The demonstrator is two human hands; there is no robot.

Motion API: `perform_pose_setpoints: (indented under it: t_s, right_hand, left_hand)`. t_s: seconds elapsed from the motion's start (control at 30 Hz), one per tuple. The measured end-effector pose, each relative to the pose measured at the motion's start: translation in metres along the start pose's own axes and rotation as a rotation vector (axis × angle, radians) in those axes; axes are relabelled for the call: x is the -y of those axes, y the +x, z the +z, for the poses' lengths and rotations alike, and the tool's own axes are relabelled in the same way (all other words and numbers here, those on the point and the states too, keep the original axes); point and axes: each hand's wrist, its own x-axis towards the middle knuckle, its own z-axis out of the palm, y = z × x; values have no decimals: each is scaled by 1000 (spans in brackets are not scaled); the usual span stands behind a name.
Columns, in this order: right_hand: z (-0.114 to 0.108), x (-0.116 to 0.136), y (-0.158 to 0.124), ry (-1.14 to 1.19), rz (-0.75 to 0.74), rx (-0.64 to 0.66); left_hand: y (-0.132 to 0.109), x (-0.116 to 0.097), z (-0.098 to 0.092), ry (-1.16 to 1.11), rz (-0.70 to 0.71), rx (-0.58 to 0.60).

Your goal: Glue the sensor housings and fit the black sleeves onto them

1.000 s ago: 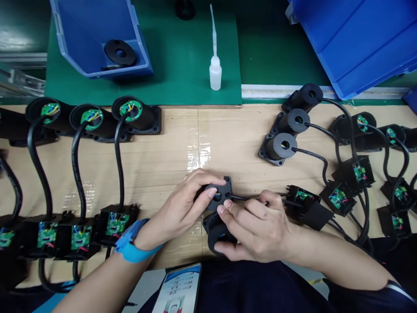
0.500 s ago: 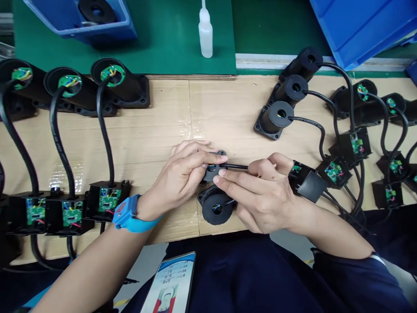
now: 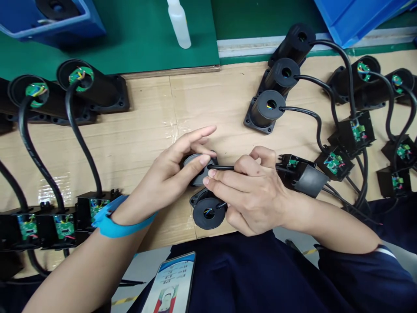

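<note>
"Cardboard covers the desk (image 3: 146, 134), and a green mat (image 3: 137, 52) runs along its far side. Where's the piece in hand?"

"Middle of the near edge. The capped housing (image 3: 193, 173) sits partly under the left hand (image 3: 171, 169), so I can't see most of its body."

"Is that hand holding it?"

"Yes, the grip is wrapped about it, thumb laid on the cap beside the hole. Half a second ago the index finger was bent down over the cap. Now it's lifted and points out past it, and more of the round face shows."

"And the right hand (image 3: 254, 187)?"

"Hardly changed. Its grip is curled around the black cable (image 3: 224, 168), with fingertips against the cap just below where the cable goes in. Beyond the hand, the cable runs toward a black box (image 3: 309, 179)."

"What's that just below?"

"A second housing (image 3: 200, 218), capped too, coloured wires showing in its hole. It was beside the first a moment ago as well."

"Plenty more about."

"Three finished-looking cylinders (image 3: 263, 105) with caps stand in a slanting row to the right, and uncapped cylinders (image 3: 106, 91) lie to the left, green boards showing inside. Up on the mat are a white bottle (image 3: 180, 27) and a blue bin (image 3: 68, 30)."
</note>
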Motion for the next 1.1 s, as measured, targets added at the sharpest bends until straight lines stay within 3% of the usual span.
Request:
perform_pose_setpoints:
  t_s: [0.2,0.43,0.6,0.73,0.8,0.87,1.0,1.1]
  right_hand:
    - [2,1,-2,21,6,-13]
    - [6,6,-2,-15,-5,-50]
    - [7,10,-2,-7,19,-79]
    - [9,12,0,11,33,-100]
    - [10,13,0,17,39,-115]
    - [12,13,0,13,48,-116]
    - [13,12,-1,12,54,-120]
    - [13,12,-1,16,47,-110]
  left_hand:
    - [10,-3,5,4,-13,10]
    - [4,1,-1,-73,-56,24]
    - [-6,5,-6,-168,-95,-93]
    - [-19,3,-4,-13,92,-354]
    - [-25,4,-5,106,245,-379]
    - [-29,7,-5,221,323,-323]
    - [-34,6,-6,434,317,-242]
    - [-37,-4,-9,417,192,-323]
